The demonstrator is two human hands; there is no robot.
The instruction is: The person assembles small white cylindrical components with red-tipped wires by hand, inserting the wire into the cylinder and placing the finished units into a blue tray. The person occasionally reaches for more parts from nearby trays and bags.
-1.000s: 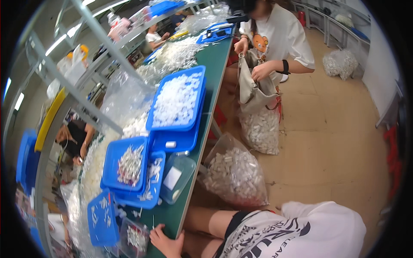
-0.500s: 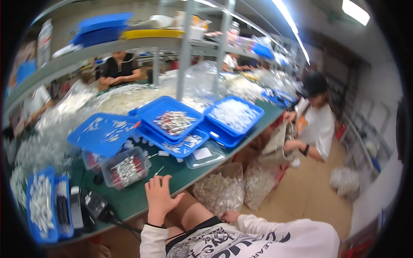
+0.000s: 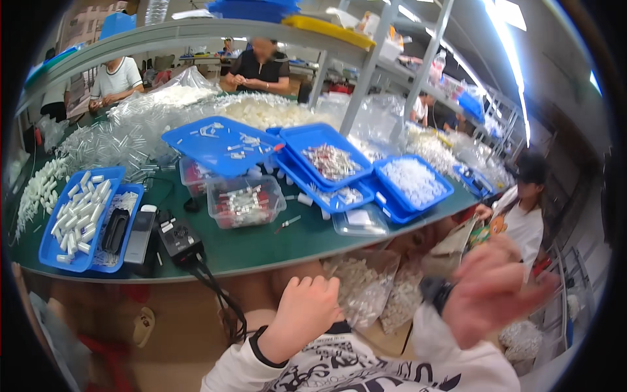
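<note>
My left hand (image 3: pixel 305 313) is over my lap, just in front of the table edge, with its fingers curled in. Whatever it may hold is hidden from view. Raised to the right is my right hand (image 3: pixel 493 294), smeared by motion, with a dark band at its wrist; its grip does not show. On the table beyond my left hand lies a small thin white-and-red part (image 3: pixel 287 224). Behind it stands a clear plastic box (image 3: pixel 277 209) of similar slim parts. A clear lid (image 3: pixel 359 228) lies to the right of these.
Blue trays (image 3: pixel 171 134) hold small parts along the green table (image 3: pixel 215 251). A black device (image 3: pixel 178 243) with cables sits near the front edge. Filled plastic bags (image 3: pixel 375 304) stand below. A co-worker (image 3: pixel 522 209) is at the right; others sit across the table.
My view has swung left. My left hand, earlier spread at the table edge, is now curled over my lap. My right hand has risen from my lap to the right.
</note>
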